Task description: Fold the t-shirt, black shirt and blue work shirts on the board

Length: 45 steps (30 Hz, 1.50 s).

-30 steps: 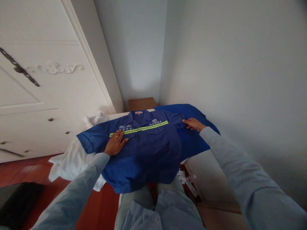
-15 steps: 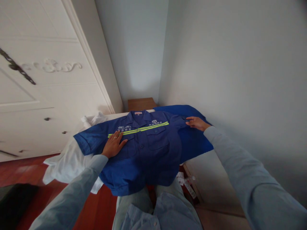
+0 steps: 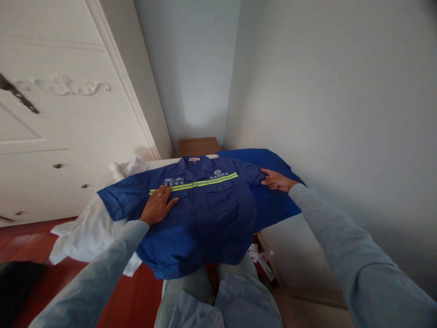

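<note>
A navy short-sleeved work shirt (image 3: 221,207) lies spread front side up, its collar away from me. Across the chest runs a yellow-green reflective stripe (image 3: 215,181), with white printing above it. My left hand (image 3: 158,205) rests flat on the chest at the stripe's left end, fingers stretched out. At the end of the right sleeve, my right hand (image 3: 278,180) has its fingers bent against the cuff, gripping the fabric; the fingertips are partly hidden. Brighter blue cloth (image 3: 278,202) lies beneath that sleeve and hangs over the edge.
White cloth (image 3: 82,232) is draped at the left, under the other sleeve. A white cabinet (image 3: 78,150) with dark handles stands to the left, a grey wall (image 3: 324,91) to the right. Behind the shirt is a brown wooden piece (image 3: 198,146). The floor (image 3: 126,298) is reddish.
The right hand's fingers have shifted and curled more at the sleeve end, and the cuff there looks bunched. My left hand stays flat on the shirt. The view has moved slightly.
</note>
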Available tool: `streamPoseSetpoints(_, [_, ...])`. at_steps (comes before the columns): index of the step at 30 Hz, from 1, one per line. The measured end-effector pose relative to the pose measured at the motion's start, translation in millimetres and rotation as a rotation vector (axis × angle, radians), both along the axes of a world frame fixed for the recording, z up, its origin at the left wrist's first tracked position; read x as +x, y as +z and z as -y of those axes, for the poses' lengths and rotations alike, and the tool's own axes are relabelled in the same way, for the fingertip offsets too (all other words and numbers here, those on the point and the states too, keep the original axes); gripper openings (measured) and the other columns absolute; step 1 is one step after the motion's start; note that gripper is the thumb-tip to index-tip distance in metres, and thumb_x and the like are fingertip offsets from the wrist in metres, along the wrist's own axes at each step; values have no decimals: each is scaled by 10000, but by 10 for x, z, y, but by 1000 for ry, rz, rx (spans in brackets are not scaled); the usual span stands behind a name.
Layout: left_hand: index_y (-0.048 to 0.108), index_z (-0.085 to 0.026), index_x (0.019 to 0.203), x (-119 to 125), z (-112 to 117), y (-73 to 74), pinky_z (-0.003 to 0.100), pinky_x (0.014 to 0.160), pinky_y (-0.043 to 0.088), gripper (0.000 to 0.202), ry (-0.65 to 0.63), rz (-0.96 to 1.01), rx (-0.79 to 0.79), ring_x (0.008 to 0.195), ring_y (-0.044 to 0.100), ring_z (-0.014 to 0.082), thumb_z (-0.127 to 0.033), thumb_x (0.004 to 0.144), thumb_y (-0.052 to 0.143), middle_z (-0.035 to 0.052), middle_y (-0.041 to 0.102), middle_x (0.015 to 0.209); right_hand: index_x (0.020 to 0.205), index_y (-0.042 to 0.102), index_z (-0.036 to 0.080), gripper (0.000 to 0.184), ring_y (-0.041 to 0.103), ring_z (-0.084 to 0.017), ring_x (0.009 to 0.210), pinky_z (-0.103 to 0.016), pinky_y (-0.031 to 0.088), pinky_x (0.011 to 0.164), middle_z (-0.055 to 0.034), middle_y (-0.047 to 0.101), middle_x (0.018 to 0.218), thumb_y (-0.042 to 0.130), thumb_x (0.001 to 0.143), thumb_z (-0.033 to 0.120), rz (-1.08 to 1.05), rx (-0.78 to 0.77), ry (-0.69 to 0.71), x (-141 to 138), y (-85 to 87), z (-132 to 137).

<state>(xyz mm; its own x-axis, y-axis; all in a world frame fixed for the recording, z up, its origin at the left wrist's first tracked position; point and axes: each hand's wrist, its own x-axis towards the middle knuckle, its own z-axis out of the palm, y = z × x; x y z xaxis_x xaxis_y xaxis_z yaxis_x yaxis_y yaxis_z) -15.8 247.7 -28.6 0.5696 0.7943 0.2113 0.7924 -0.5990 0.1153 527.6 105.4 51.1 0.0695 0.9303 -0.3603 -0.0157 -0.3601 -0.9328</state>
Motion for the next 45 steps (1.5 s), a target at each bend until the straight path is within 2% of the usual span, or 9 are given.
streamPoseSetpoints(7, [459, -88, 1494, -8, 9, 16, 498, 1224, 274, 766, 1, -14, -7, 1504, 335, 345, -644, 997, 286, 205, 414, 1593, 1627, 133, 191, 1232, 324, -50, 351, -155, 250, 356, 159, 431, 486, 900, 663, 222, 23, -25, 105, -48, -13, -89])
streamPoseSetpoints(11, [455, -93, 1498, -9, 12, 17, 508, 1223, 275, 762, -2, 2, -17, 1505, 332, 346, -644, 993, 303, 200, 411, 1596, 1634, 127, 167, 1207, 439, -75, 391, -167, 341, 404, 138, 486, 501, 879, 694, 254, 94, 5, 181, 89, 21, -78])
streamPoseSetpoints(18, [463, -88, 1487, -13, 19, 26, 510, 1223, 282, 758, -19, 13, -23, 1507, 327, 346, -640, 995, 298, 206, 412, 1593, 1631, 177, 166, 1172, 597, -114, 531, -195, 500, 505, 57, 651, 645, 875, 690, 223, 203, -16, 182, 204, 13, -86])
streamPoseSetpoints(25, [458, -86, 1493, -9, 29, 34, 500, 1229, 272, 770, -10, 7, -20, 1508, 326, 347, -646, 991, 297, 202, 414, 1594, 1571, 349, 189, 1039, 692, -148, 715, -244, 604, 690, -10, 734, 853, 875, 676, 166, 170, 26, 112, 284, -37, -114])
streamPoseSetpoints(28, [462, -84, 1491, -8, 32, 39, 511, 1224, 281, 763, -10, 13, -21, 1505, 332, 351, -640, 989, 315, 210, 418, 1589, 1500, 453, 192, 859, 619, -107, 554, -194, 561, 535, 21, 678, 745, 861, 747, 256, 151, 19, 0, 292, -68, -106])
streamPoseSetpoints(31, [458, -104, 1495, -6, 35, 47, 528, 1219, 288, 754, -9, 15, -22, 1502, 337, 352, -643, 988, 312, 202, 407, 1597, 1432, 508, 182, 716, 450, -69, 391, -168, 409, 351, 66, 567, 610, 822, 815, 367, 158, 25, -126, 231, -81, -126])
streamPoseSetpoints(37, [453, -113, 1499, 6, 50, 78, 503, 1226, 282, 748, 10, -3, -33, 1507, 330, 341, -640, 987, 312, 189, 413, 1598, 1475, 428, 117, 884, 372, -64, 372, -174, 333, 342, 111, 461, 507, 897, 746, 288, 162, -15, -188, 52, -23, -243])
streamPoseSetpoints(40, [456, -117, 1497, 5, 57, 87, 500, 1230, 276, 746, 12, -3, -34, 1509, 329, 336, -641, 986, 313, 184, 419, 1595, 1485, 419, 105, 922, 375, -57, 369, -181, 333, 356, 108, 483, 525, 911, 712, 208, 176, -13, -182, 72, 12, -254])
streamPoseSetpoints(45, [460, -103, 1496, -5, 51, 68, 482, 1233, 276, 762, 16, -1, -27, 1506, 336, 332, -648, 987, 301, 188, 420, 1594, 1484, 434, 111, 965, 418, -74, 389, -189, 342, 369, 109, 487, 511, 937, 671, 243, 208, -14, -127, 173, 6, -166])
